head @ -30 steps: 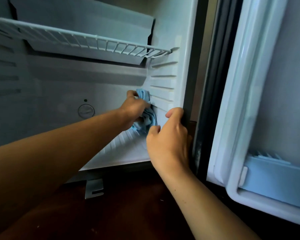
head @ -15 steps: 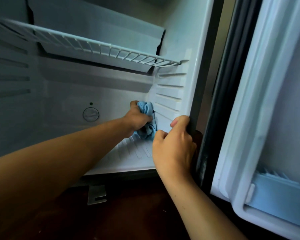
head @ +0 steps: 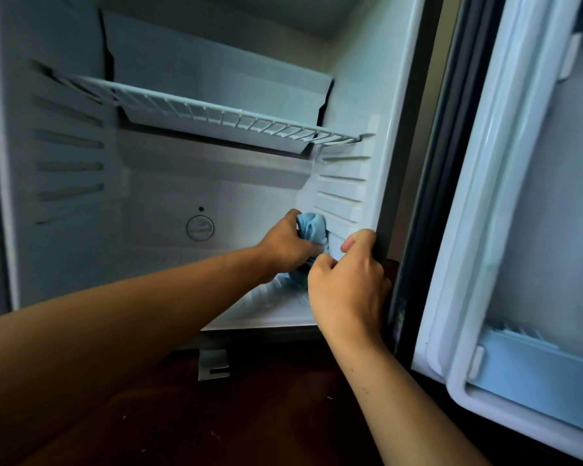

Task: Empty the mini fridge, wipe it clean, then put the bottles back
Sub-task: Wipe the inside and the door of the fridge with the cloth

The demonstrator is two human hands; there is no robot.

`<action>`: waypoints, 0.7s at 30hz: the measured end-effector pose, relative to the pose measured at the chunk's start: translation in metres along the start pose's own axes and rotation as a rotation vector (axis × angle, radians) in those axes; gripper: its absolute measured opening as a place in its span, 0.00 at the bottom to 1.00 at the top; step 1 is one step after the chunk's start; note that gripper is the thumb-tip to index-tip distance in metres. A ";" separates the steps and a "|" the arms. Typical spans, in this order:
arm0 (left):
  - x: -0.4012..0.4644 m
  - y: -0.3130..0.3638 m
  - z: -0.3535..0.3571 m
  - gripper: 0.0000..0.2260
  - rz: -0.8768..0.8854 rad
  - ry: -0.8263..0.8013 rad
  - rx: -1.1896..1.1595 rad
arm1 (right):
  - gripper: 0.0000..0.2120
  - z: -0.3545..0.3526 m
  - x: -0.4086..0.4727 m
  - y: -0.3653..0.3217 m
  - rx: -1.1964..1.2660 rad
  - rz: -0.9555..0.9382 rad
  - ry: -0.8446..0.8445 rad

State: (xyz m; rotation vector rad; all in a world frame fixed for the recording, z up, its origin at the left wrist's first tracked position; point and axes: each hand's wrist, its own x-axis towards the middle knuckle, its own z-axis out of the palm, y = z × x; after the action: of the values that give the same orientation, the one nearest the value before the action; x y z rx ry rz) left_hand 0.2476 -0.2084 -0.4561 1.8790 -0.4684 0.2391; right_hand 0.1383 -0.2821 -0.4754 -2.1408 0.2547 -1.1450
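Barely shifted, my left hand clutches the blue cloth at the mini fridge wall's four o'clock corner, right hand gripping the frame; overreaching could knock the wire shelf.

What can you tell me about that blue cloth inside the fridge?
The blue cloth is light blue, soft-looking fabric, bunched into a crumpled wad rather than spread flat. The left hand grips it and holds it against the ribbed right inner wall of the mini fridge, low down near the floor of the compartment. Its lower part is hidden behind the right hand, which grips the fridge's front edge.
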 end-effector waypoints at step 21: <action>0.025 -0.013 0.005 0.20 -0.077 0.081 -0.044 | 0.10 -0.003 0.003 -0.004 0.067 0.038 -0.065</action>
State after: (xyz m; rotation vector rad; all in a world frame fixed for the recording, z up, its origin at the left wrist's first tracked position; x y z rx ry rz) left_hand 0.2754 -0.2141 -0.4595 1.8331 -0.3430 0.2509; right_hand 0.1368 -0.2822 -0.4697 -2.1019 0.2235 -1.0465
